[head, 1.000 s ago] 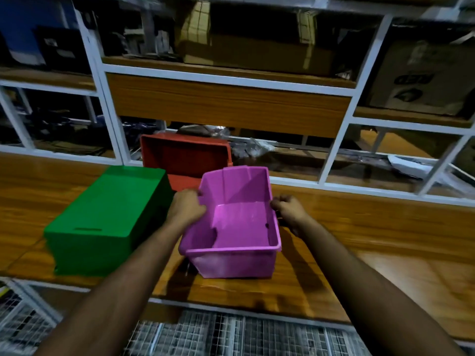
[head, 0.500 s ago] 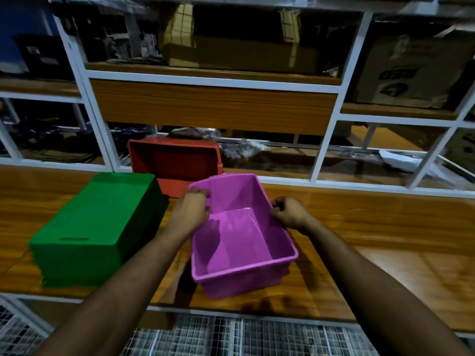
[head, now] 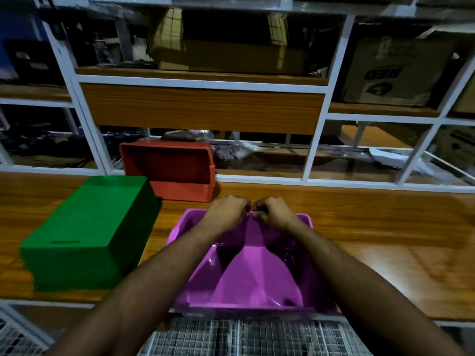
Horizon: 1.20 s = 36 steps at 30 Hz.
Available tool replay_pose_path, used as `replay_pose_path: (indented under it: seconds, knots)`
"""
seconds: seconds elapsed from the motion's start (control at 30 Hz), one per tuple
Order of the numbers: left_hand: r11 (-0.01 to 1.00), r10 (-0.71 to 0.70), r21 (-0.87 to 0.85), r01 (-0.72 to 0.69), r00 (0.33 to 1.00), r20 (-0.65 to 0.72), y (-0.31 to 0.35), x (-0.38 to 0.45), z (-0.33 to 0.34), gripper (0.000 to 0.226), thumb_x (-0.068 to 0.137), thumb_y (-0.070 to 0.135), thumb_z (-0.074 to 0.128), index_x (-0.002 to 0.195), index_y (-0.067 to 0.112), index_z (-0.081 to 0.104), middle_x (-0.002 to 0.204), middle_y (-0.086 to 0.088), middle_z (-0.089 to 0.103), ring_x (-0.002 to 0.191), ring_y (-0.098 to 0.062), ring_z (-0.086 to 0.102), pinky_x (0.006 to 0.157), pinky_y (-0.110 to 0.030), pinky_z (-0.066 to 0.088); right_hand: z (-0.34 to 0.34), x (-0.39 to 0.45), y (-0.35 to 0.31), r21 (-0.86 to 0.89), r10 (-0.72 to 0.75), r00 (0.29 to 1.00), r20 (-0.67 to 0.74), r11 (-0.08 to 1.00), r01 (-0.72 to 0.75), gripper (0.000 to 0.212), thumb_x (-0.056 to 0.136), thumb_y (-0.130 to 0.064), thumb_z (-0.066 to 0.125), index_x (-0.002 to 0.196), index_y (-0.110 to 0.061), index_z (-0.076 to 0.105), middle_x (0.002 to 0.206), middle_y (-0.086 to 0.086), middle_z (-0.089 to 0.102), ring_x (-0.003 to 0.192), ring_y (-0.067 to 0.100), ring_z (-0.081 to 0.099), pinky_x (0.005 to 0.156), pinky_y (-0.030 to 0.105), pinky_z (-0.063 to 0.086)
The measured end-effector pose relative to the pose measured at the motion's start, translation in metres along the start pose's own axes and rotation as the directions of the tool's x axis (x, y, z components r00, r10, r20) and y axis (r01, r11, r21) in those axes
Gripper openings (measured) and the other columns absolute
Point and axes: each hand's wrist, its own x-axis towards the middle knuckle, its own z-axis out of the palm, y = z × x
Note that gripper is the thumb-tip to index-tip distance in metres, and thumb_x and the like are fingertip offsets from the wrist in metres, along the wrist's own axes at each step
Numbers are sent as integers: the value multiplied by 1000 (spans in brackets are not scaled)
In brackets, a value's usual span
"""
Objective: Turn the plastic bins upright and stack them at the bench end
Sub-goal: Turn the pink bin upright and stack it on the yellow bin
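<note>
Purple bin (head: 253,273) sits upright at lower centre of the frame, opening up, its near edge overhanging or flush with the front edge of the tabletop (head: 372,227); blur there leaves it uncertain which. Both forearms reach over the bin interior to its far rim.

Left hand (head: 227,211): fingers curled over the far rim of the purple bin, gripping it. Right hand (head: 275,213): fingers curled on the same rim just beside the left hand, knuckles nearly touching. Grip looks like a pinch on the rim edge.

Green bin (head: 90,232) lies upside down at left of the frame, flat base facing up, a narrow gap of tabletop between its right side and the purple bin. Red bin (head: 167,173) stands on its side behind them, opening facing the camera, against the white shelf frame (head: 312,140); its lower edge is near the green bin's far corner.

Open tabletop stretches across the right half of the frame, from the purple bin's right wall to the frame edge. Wire mesh (head: 244,337) shows below the tabletop's front edge.
</note>
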Motion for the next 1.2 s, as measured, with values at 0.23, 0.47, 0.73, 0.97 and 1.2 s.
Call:
replay_pose_path:
  seconds: [0.23,0.47,0.73,0.97,1.2]
  knots:
    - [999,-41,27,43,998,-50,-1,-5,-1,25,88,27,55,109,29,67,110,-4,71,105,-30,64,77,-34,48,8,-12,2,-19,-83,973,-215,997,81,34,78,-4,61,109,-12,72,107,7,71,98,23,66,88,34,53]
    - [938,-329,-125,322,943,-43,-23,-11,4,20,83,20,55,97,19,70,100,-14,71,97,-35,66,76,-36,49,-5,-33,16,-118,80,943,-322,985,-124,33,79,-18,65,112,-19,67,114,4,62,112,24,54,99,39,42]
    - [588,-621,-553,590,768,158,-58,-13,17,16,80,18,70,70,14,59,87,-12,69,84,-29,65,77,-34,50,4,-42,33,126,429,882,-194,903,-412,61,84,-27,68,136,-6,45,136,17,46,124,32,48,100,37,43]
    - [99,-433,-791,604,742,512,-58,-34,5,19,92,10,49,89,18,65,77,-1,62,66,-16,56,64,-25,45,-1,-42,42,409,580,805,-124,769,-491,32,90,-20,59,116,-2,64,102,16,70,87,29,68,63,25,45]
    - [-57,-314,-780,623,731,606,-63,-44,-4,30,86,7,48,102,23,67,90,2,60,79,-13,56,66,-27,46,-7,-45,39,833,615,760,210,294,-468,26,96,-22,44,83,-12,63,69,5,58,57,18,50,53,25,37]
